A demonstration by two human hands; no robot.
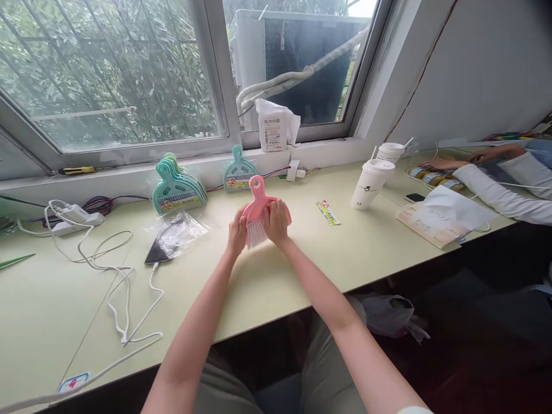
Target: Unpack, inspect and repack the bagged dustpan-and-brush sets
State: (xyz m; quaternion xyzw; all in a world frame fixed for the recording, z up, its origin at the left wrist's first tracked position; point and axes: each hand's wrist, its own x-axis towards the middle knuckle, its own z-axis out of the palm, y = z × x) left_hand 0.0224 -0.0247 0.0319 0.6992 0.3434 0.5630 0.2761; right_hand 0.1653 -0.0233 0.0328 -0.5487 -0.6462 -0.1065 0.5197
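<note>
A pink dustpan point(285, 211) with a small pink hand brush point(257, 232) against its front is held upright over the table in front of me. The brush has white bristles pointing down, and a handle with a hole rises at the top. My left hand point(237, 232) is closed on the left edge of the dustpan. My right hand point(276, 221) is closed over the right part of the set, its fingers curled over the brush and pan. Right of my hands lies a printed label card point(328, 213).
Several teal dustpan sets point(179, 190) stand back left, with another teal set point(238, 172) by the sill. A dark object in clear plastic point(172, 238) and white cables point(125, 287) lie left. White cups point(370, 184) and a paper bag point(431, 221) stand right, near another person's sleeve point(495, 184).
</note>
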